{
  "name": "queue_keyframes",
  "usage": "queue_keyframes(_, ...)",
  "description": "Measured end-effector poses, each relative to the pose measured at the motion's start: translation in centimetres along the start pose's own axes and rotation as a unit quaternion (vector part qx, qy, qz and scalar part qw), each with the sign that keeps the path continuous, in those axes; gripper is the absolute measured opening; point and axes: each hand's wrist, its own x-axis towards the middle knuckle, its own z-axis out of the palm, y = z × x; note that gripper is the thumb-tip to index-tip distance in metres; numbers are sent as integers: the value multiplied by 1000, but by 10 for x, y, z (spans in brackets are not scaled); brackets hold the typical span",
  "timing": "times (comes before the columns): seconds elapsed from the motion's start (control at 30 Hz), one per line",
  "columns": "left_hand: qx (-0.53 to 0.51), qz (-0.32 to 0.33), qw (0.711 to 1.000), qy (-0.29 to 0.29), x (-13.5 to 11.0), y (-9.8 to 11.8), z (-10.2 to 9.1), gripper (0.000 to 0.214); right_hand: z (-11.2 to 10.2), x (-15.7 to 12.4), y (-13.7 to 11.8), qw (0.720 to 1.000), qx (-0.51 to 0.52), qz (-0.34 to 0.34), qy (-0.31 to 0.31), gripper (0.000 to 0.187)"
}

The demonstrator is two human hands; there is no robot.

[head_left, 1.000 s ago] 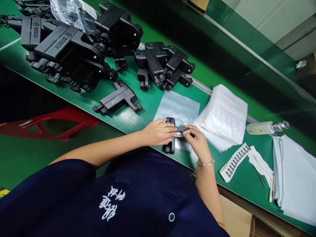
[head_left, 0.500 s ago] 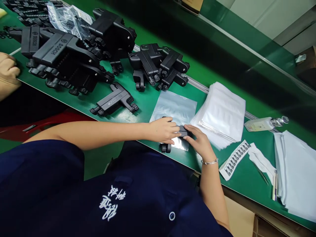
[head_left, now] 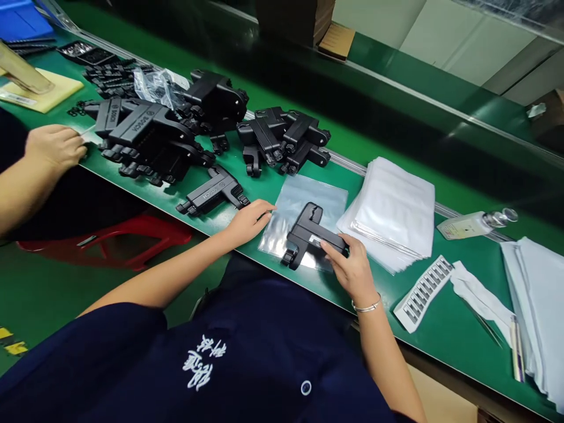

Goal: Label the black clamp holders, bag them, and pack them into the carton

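Note:
My right hand [head_left: 351, 267] grips the end of a black T-shaped plastic holder [head_left: 306, 230], thumb on top. A small pale label shows on the holder's face beside the thumb. Beneath it lies a flat clear plastic bag [head_left: 315, 192] on the green bench. My left hand [head_left: 250, 224] is free of the holder, fingers stretched out at the bag's left edge. Just beyond those fingers rests another black holder marked BOSCH [head_left: 212, 192]. A sheet of small labels [head_left: 423, 292] lies to the right of my right hand.
Black holders are heaped at the left [head_left: 150, 138] and at the back middle [head_left: 284, 138]. Stacked clear bags [head_left: 396, 205], a bottle [head_left: 467, 224], tweezers [head_left: 489, 329] and white sheets [head_left: 537, 311] stand or lie to the right. A co-worker's hand [head_left: 55, 147] is at far left.
My left hand has let go of the holder and moved left. My right hand now holds the holder alone, and its label is uncovered. The view has shifted, showing more at left.

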Motion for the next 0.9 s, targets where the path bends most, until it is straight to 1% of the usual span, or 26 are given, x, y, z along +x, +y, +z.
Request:
queue_keyframes(0.03,17,26,999,-30,0,1,3,37,-4,-4,-3,998,36,34,28,30)
queue_keyframes(0.1,46,113,986,-112,1,9,11,40,-12,-10,-11,981,137,118,72,33)
queue_keyframes(0.17,71,210,955,-195,-3,20,24,49,-20,-13,-18,949,231,191,96,37)
queue_keyframes(0.2,82,248,938,-226,-6,25,31,55,-23,-15,-21,935,262,216,100,37)
queue_keyframes(0.27,100,297,912,-265,-13,34,45,67,-29,-17,-25,919,289,247,100,38)
queue_keyframes(0.33,107,320,897,-286,-16,38,56,71,-33,-20,-26,911,304,263,98,37)
queue_keyframes(0.4,118,308,899,-290,-12,40,61,71,-35,-23,-26,896,336,271,103,36)
queue_keyframes(0.47,140,254,919,-266,-5,43,63,68,-35,-25,-25,877,376,276,113,37)
queue_keyframes(0.53,150,215,932,-249,-6,48,64,67,-35,-26,-25,860,406,283,127,39)
queue_keyframes(0.57,144,219,930,-256,-10,51,65,67,-35,-26,-25,853,415,287,133,40)
queue_keyframes(0.67,101,292,899,-310,-26,61,69,68,-35,-27,-26,840,430,297,147,44)
queue_keyframes(0.7,97,295,899,-310,-28,63,70,67,-35,-28,-26,838,431,298,153,45)
queue_keyframes(0.77,96,279,913,-283,-23,63,73,66,-31,-31,-25,836,430,298,167,47)
queue_keyframes(0.8,92,266,923,-261,-17,62,75,66,-29,-34,-22,838,426,295,171,47)
queue_keyframes(0.83,82,255,933,-239,-11,60,76,64,-25,-37,-19,846,415,287,172,47)
queue_keyframes(0.9,51,232,951,-199,0,55,77,52,-18,-47,-11,885,355,256,161,47)
